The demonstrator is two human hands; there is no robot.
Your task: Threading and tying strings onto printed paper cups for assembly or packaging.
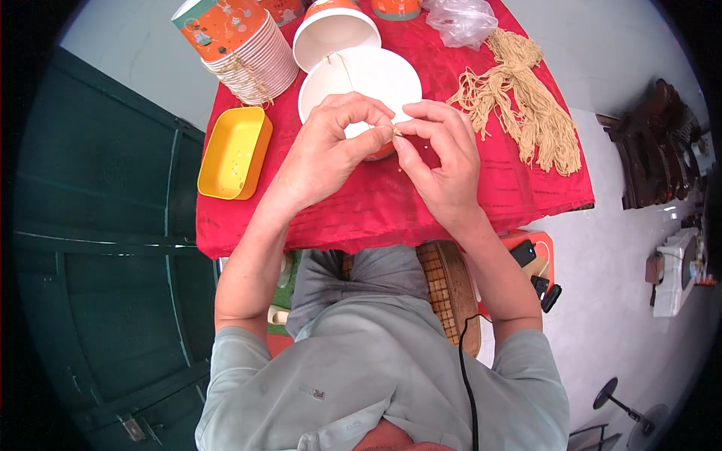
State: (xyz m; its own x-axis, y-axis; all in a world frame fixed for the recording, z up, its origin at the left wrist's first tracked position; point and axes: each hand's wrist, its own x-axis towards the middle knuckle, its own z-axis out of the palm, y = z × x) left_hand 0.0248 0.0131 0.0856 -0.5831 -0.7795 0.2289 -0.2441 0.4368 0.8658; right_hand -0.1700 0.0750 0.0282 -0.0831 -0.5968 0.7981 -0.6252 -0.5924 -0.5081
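Above the near rim of a white-lined paper tub (391, 71), both hands meet, fingertips almost touching. My left hand (335, 143) is closed in a pinch, with a thin tan cord at its thumb and forefinger. Opposite it, my right hand (440, 150) pinches a tiny gold-coloured piece (397, 132) between thumb and forefinger, its other fingers loosely curled. The piece is too small to tell its exact kind. A strand of tan cord (344, 66) lies over the tub's inner wall. My left hand hides part of the tub.
On the red tablecloth (316, 218), a yellow tray (218, 139) with small gold bits stands left. Behind it leans a stack of paper tubs (259, 64) draped with cord. Another tub (338, 37) lies tipped behind. Right are a tan cord bundle (538, 113) and a clear plastic bag (462, 22).
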